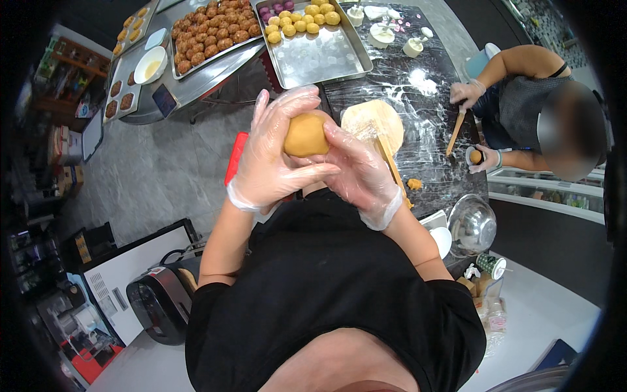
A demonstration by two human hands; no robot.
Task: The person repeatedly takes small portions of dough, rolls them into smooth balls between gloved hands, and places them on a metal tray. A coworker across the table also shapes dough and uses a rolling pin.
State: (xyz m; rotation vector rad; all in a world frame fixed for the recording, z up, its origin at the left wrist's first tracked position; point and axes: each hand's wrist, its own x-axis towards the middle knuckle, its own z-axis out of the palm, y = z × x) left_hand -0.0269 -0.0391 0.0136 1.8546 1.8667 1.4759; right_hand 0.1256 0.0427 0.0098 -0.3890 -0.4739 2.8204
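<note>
A smooth yellow-brown ball of dough is held up in front of my chest between both hands. My left hand, in a clear plastic glove, cups it from the left with the fingers curled over its far side. From the right, my right hand, gloved the same way, presses its fingers against the ball; part of this hand is behind the left thumb. Beyond my right hand lies a round wooden board dusted with flour. A small lump of dough sits on the dark table beside it.
A metal tray holds yellow and purple balls; another tray is heaped with brown balls. At right a co-worker's gloved hands hold a wooden stick and a small cup with a ball. A clear bowl stands nearer.
</note>
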